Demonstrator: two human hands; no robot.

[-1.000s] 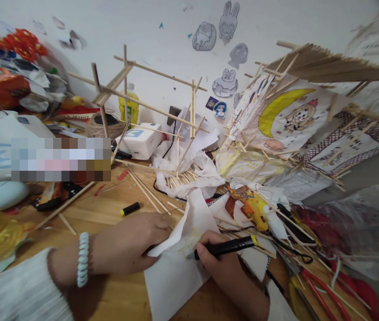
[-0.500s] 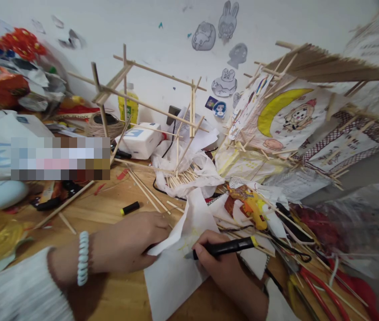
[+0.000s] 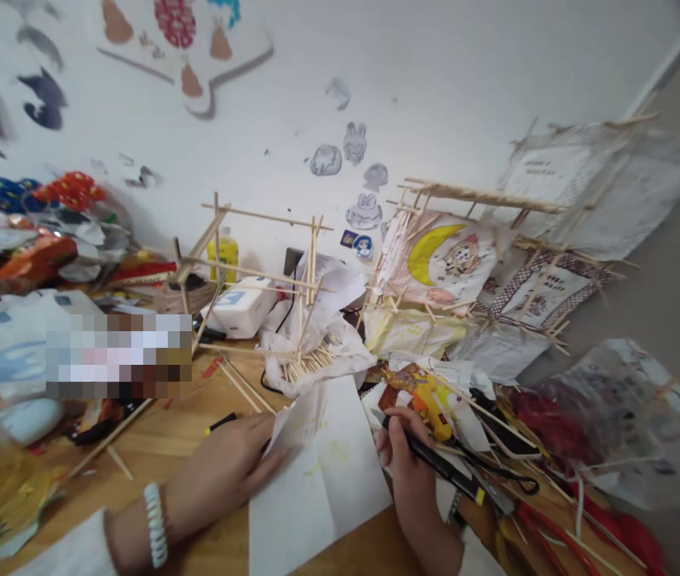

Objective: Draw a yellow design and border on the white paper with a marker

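A creased white sheet of paper (image 3: 322,488) with faint yellow marks lies before me on the wooden table. My left hand (image 3: 229,472) is closed on its left edge, thumb on top and the other fingers partly hidden behind the sheet. Between the fingers and thumb of my right hand (image 3: 415,488) is a black marker (image 3: 445,464) with a yellow end. Its uncapped tip points up and left, just off the paper's right edge. Beside my left hand lies the black marker cap (image 3: 222,424) with a yellow rim, partly covered by the hand.
Behind the paper stands a wooden stick frame (image 3: 268,278) near a plastic bag of sticks (image 3: 316,364). Papered lantern-like frames (image 3: 454,264) rise at the right. A yellow glue gun (image 3: 433,404), pliers with red handles (image 3: 547,528) and a white box (image 3: 244,308) are around.
The marker has lifted off the paper and moved right with my right hand. The sheet now lies flatter, its raised left fold opened out. My view has tilted up.
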